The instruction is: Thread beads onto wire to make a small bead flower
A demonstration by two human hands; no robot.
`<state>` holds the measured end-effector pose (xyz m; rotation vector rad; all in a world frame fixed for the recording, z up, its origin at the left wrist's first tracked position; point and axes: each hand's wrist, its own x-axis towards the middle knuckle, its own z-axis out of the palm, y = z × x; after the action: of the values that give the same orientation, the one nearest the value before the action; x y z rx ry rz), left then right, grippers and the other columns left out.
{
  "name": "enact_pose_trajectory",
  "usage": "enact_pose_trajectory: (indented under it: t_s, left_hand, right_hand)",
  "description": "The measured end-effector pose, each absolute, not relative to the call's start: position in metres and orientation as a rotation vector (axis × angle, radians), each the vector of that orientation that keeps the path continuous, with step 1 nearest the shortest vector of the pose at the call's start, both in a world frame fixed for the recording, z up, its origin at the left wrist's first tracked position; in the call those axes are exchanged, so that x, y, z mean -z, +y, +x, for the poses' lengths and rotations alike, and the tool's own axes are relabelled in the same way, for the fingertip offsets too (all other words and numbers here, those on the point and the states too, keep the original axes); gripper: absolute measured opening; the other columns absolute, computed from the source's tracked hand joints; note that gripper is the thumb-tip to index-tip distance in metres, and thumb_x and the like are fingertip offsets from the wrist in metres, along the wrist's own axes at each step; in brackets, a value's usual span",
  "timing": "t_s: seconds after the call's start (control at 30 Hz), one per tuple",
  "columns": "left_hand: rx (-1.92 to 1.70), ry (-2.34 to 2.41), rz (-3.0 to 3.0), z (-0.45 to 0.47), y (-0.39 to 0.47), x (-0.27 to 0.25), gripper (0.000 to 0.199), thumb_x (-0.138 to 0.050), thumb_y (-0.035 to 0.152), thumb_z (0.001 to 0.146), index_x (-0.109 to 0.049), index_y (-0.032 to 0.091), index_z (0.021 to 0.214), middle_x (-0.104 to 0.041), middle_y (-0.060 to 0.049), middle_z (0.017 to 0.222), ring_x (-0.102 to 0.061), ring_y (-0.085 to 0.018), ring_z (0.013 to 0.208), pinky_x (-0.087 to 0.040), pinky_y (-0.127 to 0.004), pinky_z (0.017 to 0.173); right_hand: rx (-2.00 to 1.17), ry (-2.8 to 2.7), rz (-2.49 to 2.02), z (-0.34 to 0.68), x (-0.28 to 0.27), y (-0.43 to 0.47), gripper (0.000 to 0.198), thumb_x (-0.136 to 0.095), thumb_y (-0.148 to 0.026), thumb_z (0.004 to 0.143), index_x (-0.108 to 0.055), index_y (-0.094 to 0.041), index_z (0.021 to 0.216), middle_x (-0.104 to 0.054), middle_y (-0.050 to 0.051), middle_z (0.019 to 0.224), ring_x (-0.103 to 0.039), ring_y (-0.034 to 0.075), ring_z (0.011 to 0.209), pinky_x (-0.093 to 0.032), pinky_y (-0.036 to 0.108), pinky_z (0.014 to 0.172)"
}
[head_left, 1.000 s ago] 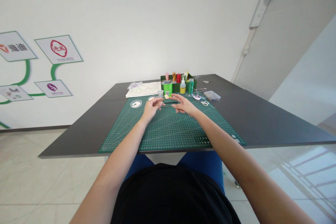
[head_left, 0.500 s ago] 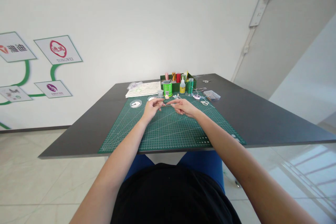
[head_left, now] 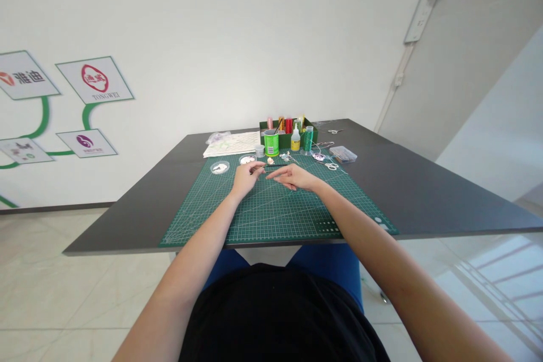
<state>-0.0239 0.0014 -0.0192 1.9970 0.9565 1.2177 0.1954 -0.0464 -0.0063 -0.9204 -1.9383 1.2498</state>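
Observation:
My left hand (head_left: 247, 178) is closed in a pinch over the cutting mat (head_left: 263, 215). A thin dark stick (head_left: 275, 165) runs from its fingertips toward my right hand; its exact kind is too small to tell. My right hand (head_left: 297, 176) faces it from the right, with forefinger stretched toward the left fingertips and the other fingers loosely bent, apparently holding nothing. Just beyond the hands lies a small pale flower-like piece (head_left: 270, 161). Two shallow round dishes with white contents, a left dish (head_left: 219, 168) and a right dish (head_left: 248, 159), are near my left hand.
Behind the hands stand a green can (head_left: 271, 143), a yellow glue bottle (head_left: 295, 138), a green thread spool (head_left: 308, 137) and a dark green box (head_left: 285, 141) of spools. Scissors (head_left: 331, 166) and a clear case (head_left: 343, 154) lie right. White sheets (head_left: 231, 144) lie back left.
My right hand's fingers have spread somewhat and shifted slightly. The dark stick now shows more plainly between the hands. My left hand stays almost in place.

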Motion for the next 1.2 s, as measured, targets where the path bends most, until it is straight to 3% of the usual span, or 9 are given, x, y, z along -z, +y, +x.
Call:
enact_pose_trajectory:
  t_s: [0.2, 0.73, 0.97, 1.2]
  left_hand:
    - [-1.095, 1.066, 2.291, -0.022, -0.007, 0.017, 0.022, -0.064, 0.012, 0.087, -0.077, 0.019, 0.104, -0.078, -0.005, 0.087, -0.071, -0.018, 0.076, -0.055, -0.032, 0.081]
    - [-0.912, 0.853, 2.474, -0.02, -0.017, 0.012, 0.019, -0.064, 0.018, 0.088, -0.079, 0.019, 0.101, -0.079, -0.007, 0.097, -0.071, -0.02, 0.084, -0.053, -0.033, 0.086]
    - [-0.872, 0.76, 2.392, -0.02, -0.019, 0.01, 0.018, -0.066, 0.025, 0.088, -0.079, 0.018, 0.098, -0.079, -0.008, 0.095, -0.07, -0.02, 0.08, -0.052, -0.031, 0.08]
    - [-0.788, 0.688, 2.201, -0.019, -0.021, 0.011, 0.025, -0.067, 0.03, 0.087, -0.077, 0.014, 0.103, -0.078, -0.009, 0.085, -0.064, -0.015, 0.06, -0.049, -0.026, 0.059]
  right_hand:
    - [-1.265, -1.978, -0.86, 0.196, 0.006, -0.048, 0.041, -0.066, -0.036, 0.089, -0.073, -0.007, 0.117, -0.045, -0.009, 0.042, -0.035, 0.005, 0.035, -0.026, 0.019, 0.038]
    - [-1.251, -1.722, -0.744, 0.203, -0.005, -0.05, 0.044, -0.069, -0.043, 0.088, -0.069, -0.009, 0.116, -0.037, -0.011, 0.042, -0.024, 0.005, 0.037, -0.016, 0.022, 0.04]
    - [-1.239, -1.654, -0.733, 0.207, -0.001, -0.045, 0.043, -0.067, -0.043, 0.089, -0.069, -0.009, 0.116, -0.031, -0.012, 0.041, -0.021, 0.006, 0.037, -0.016, 0.023, 0.041]
    - [-1.256, -1.619, -0.742, 0.21, -0.003, -0.045, 0.047, -0.066, -0.042, 0.09, -0.065, -0.01, 0.123, -0.028, -0.013, 0.041, -0.018, 0.006, 0.038, -0.015, 0.023, 0.04]
